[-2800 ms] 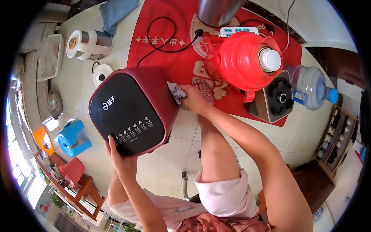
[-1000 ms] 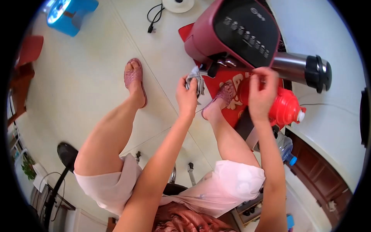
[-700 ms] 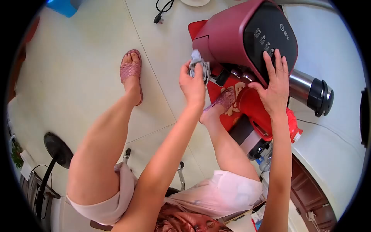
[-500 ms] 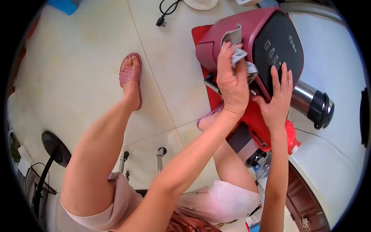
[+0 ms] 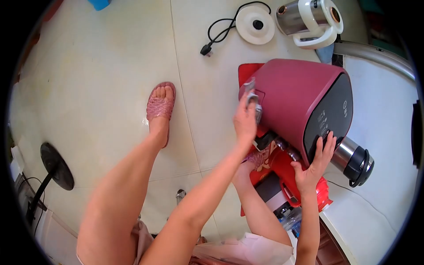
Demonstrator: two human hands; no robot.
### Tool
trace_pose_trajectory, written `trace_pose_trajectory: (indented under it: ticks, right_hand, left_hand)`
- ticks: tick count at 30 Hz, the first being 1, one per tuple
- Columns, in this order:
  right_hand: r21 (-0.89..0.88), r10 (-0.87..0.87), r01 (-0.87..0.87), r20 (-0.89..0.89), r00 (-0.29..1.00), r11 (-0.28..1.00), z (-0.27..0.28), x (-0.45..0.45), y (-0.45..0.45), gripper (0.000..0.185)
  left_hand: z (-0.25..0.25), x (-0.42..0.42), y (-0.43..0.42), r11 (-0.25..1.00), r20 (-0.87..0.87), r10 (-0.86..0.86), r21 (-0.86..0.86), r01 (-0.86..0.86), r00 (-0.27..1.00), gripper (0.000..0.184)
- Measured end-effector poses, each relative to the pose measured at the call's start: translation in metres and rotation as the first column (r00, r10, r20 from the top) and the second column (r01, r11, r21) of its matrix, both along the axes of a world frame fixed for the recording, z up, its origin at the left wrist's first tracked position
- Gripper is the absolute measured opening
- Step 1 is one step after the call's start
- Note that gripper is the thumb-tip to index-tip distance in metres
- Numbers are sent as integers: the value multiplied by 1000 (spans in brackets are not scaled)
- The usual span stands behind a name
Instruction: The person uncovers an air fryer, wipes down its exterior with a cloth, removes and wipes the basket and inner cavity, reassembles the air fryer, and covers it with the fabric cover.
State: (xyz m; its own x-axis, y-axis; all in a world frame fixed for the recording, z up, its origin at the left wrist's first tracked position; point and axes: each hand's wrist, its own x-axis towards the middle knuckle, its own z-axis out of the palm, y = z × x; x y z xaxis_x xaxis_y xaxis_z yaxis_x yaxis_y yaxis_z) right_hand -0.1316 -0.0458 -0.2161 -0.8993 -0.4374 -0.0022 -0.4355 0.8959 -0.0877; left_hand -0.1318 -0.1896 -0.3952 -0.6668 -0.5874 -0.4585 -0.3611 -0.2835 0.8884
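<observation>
A dark red boxy appliance point(image 5: 291, 88) with a black top panel point(image 5: 338, 104) lies tilted on its side over the red mat point(image 5: 248, 73). My left hand point(image 5: 245, 121) grips a crumpled grey cloth point(image 5: 255, 106), which is against the appliance's side near its left end. Spread over the lower edge of the black panel is my right hand point(image 5: 314, 170), fingers apart and thumb to the left. The left fingertips are partly hidden by the cloth and a little blurred.
Beyond the appliance are a white round base point(image 5: 247, 31) with a black cord and a steel-and-white kettle point(image 5: 296, 20). A steel flask point(image 5: 349, 161) lies to the right. Near my right forearm are a red plastic jug point(image 5: 322, 194) and a clear bottle point(image 5: 291, 218).
The cloth has passed from my right hand to my left. Lately my left hand has moved from beside the black panel towards the appliance's left end. My right hand stays on the panel.
</observation>
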Motion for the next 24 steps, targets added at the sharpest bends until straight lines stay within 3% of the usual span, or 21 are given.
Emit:
trace_pose_trajectory:
  ticks: [1,2,4,7,10,12,14,17,19,21,24]
  right_hand:
    - [0,-2,2,11,1000,1000,0,0,0,85]
    - [-1,-7,7,21,1000,1000,1,1,1,86]
    - [-7,-15,15,34,999,1000,1,0,1,87]
    - [-29,-11,12,44,999,1000,2,-1,0,87]
    - [-20,-20,21,51,998,1000,2,1,2,86]
    - [-18,-18,18,40,999,1000,1,0,3,85]
    - [-16,-13,13,27,1000,1000,0,1,4,84]
    - [-18,-7,7,4,1000,1000,-2,-1,5,82]
    - [-11,-8,8,1,1000,1000,-3,0,6,81]
    - [-10,-11,12,8,1000,1000,-3,-1,7,81]
    - [-19,-28,29,7,1000,999,-1,0,4,79]
  left_hand:
    - [-8,-7,-13,967,217,-61,253,4,974,33]
    - [-13,-12,-24,963,337,-157,261,68,928,32]
    - [-13,-26,-30,955,406,-147,295,23,902,29]
    - [25,-31,-33,967,13,-122,225,116,992,27]
    - [34,-43,-38,971,-389,-232,-35,237,892,27]
    - [4,-58,-48,895,-297,-259,283,344,919,27]
    - [-18,-78,-60,853,30,-444,320,412,896,31]
    - [-22,-110,-58,800,111,-599,59,597,793,43]
    - [3,-150,-54,693,-19,-721,-21,721,693,41]
    - [38,-183,-37,724,-289,-677,-101,682,677,38]
    - [10,-197,-29,700,-247,-690,11,714,681,38]
